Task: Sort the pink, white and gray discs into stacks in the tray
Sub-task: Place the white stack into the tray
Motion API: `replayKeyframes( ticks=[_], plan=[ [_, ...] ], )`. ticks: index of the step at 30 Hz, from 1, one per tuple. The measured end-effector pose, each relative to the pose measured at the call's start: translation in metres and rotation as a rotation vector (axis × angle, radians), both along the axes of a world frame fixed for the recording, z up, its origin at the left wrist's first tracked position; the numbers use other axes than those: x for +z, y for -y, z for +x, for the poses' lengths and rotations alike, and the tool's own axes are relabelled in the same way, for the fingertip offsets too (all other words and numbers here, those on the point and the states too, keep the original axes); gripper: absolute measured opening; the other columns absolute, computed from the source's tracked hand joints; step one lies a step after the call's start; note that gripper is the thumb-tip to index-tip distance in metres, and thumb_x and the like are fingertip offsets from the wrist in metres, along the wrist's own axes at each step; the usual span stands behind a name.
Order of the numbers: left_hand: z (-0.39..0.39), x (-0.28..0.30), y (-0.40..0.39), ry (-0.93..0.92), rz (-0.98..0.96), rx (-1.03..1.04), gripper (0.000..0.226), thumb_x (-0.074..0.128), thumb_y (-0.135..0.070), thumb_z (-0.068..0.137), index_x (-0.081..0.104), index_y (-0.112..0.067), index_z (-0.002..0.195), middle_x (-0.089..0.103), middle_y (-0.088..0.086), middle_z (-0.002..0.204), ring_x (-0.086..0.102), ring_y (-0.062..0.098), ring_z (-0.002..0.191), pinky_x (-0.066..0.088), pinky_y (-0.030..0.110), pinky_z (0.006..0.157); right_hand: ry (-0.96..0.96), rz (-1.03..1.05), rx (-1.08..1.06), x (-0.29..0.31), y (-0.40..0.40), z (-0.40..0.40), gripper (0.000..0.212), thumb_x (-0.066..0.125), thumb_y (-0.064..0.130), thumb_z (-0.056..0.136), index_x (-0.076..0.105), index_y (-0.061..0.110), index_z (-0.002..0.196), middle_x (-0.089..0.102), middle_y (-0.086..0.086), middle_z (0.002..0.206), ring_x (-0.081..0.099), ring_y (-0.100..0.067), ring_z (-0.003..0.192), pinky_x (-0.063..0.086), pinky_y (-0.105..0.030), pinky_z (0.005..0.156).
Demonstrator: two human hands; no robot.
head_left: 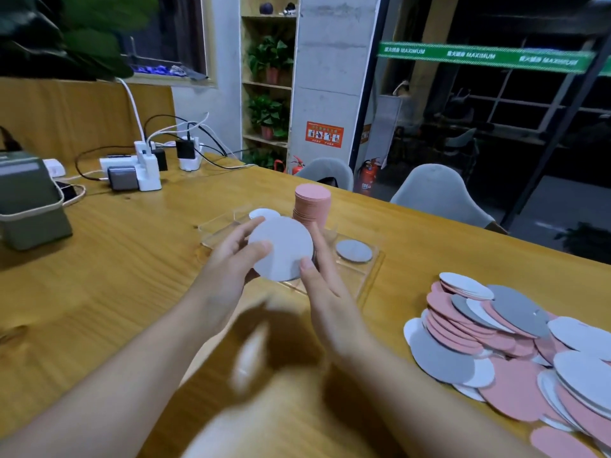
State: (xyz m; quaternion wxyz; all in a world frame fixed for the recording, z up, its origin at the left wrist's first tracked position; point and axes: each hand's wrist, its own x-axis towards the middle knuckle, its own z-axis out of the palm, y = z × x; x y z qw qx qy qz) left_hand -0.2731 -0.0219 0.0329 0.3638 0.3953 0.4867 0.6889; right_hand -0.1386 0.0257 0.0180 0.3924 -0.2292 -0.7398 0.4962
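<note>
A white disc (281, 247) is pinched flat at its edges between the left hand (228, 259) and right hand (325, 292), above the clear tray (370, 279); the white stack (264, 213) lies just beyond, nearer the left hand.

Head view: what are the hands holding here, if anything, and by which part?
A white disc, held above the tray by its rim: the left hand pinches the left edge, and the right hand has its thumb on the lower right edge.
</note>
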Motion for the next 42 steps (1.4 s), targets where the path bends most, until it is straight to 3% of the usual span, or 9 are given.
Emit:
replayKeyframes(
  ticks=[4,8,12,16,18,23,27,30,42],
  plan=[
    [-0.020,-0.003,-0.008,0.015,0.005,0.048,0.044,0.054,-0.027,0.072,0.057,-0.032,0.116,0.058,0.000,0.126,0.056,0.017,0.108,0.045,0.036,0.095,0.021,0.029,0.004,0.001,-0.014,-0.031,0.041,0.033,0.016,0.102,0.016,0.039,0.131,0.024,0.041,0.126,0.021,0.036,0.112,0.018,0.006,0.093],
    [-0.041,-0.005,-0.011,0.064,0.002,0.083,0.039,0.058,-0.022,0.072,0.058,-0.031,0.110,0.062,0.003,0.115,0.059,0.015,0.092,0.047,0.031,0.079,0.179,0.158,0.022,-0.004,-0.028,-0.048,0.060,0.027,0.047,0.094,0.016,0.026,0.149,0.022,0.022,0.149,0.017,0.013,0.134,0.015,-0.014,0.110],
    [-0.055,-0.007,-0.015,0.038,-0.033,0.154,0.041,0.061,-0.024,0.070,0.057,-0.029,0.110,0.057,0.011,0.109,0.058,0.018,0.088,0.046,0.035,0.083,0.390,0.323,-0.025,-0.005,-0.040,-0.054,0.059,0.018,0.051,0.096,0.019,0.023,0.148,0.029,0.007,0.152,0.024,-0.007,0.139,0.023,-0.029,0.113],
    [-0.059,-0.006,-0.019,0.004,-0.047,0.189,0.041,0.060,-0.028,0.067,0.057,-0.032,0.108,0.057,0.010,0.112,0.059,0.017,0.086,0.048,0.031,0.078,0.645,0.376,-0.086,-0.002,-0.043,-0.050,0.047,0.013,0.048,0.098,0.055,0.027,0.103,0.062,-0.005,0.115,0.052,-0.028,0.110,0.042,-0.039,0.089],
    [-0.060,-0.006,-0.020,-0.003,-0.051,0.201,0.040,0.060,-0.029,0.067,0.057,-0.034,0.107,0.057,0.009,0.114,0.058,0.016,0.087,0.047,0.030,0.075,0.738,0.456,-0.125,-0.001,-0.042,-0.046,0.042,0.020,0.041,0.100,0.050,0.026,0.075,0.064,-0.008,0.100,0.054,-0.032,0.101,0.041,-0.036,0.078],
    [-0.055,0.001,-0.022,-0.023,-0.045,0.227,0.032,0.064,-0.022,0.078,0.055,-0.034,0.107,0.056,0.009,0.113,0.056,0.018,0.088,0.046,0.042,0.088,0.772,0.476,-0.187,-0.011,-0.049,-0.026,0.033,0.047,0.020,0.093,0.059,0.027,0.123,0.064,0.006,0.119,0.053,-0.016,0.116,0.041,-0.029,0.094],
    [-0.052,0.013,-0.022,-0.011,-0.017,0.231,0.036,0.061,-0.027,0.073,0.054,-0.033,0.108,0.058,0.003,0.103,0.055,0.017,0.082,0.043,0.031,0.071,0.740,0.443,-0.171,-0.011,-0.044,-0.002,0.032,0.050,0.020,0.090,0.063,0.029,0.118,0.067,0.010,0.114,0.057,-0.013,0.110,0.044,-0.026,0.092],
    [-0.049,0.019,-0.023,0.007,-0.020,0.264,0.025,0.056,-0.018,0.089,0.051,-0.027,0.112,0.057,0.001,0.099,0.055,0.015,0.080,0.043,0.027,0.068,0.728,0.393,-0.117,-0.007,-0.037,0.022,0.032,0.050,0.017,0.089,0.065,0.028,0.115,0.069,0.013,0.110,0.059,-0.006,0.107,0.045,-0.024,0.093],
    [-0.047,0.019,-0.018,-0.085,-0.140,0.228,0.014,0.056,-0.021,0.090,0.054,-0.030,0.099,0.057,0.000,0.099,0.050,0.022,0.087,0.039,0.034,0.073,0.854,0.329,0.042,0.027,-0.015,0.067,0.032,0.048,0.019,0.090,0.064,0.031,0.114,0.067,0.019,0.108,0.057,0.006,0.098,0.043,-0.014,0.087]
  ],
)
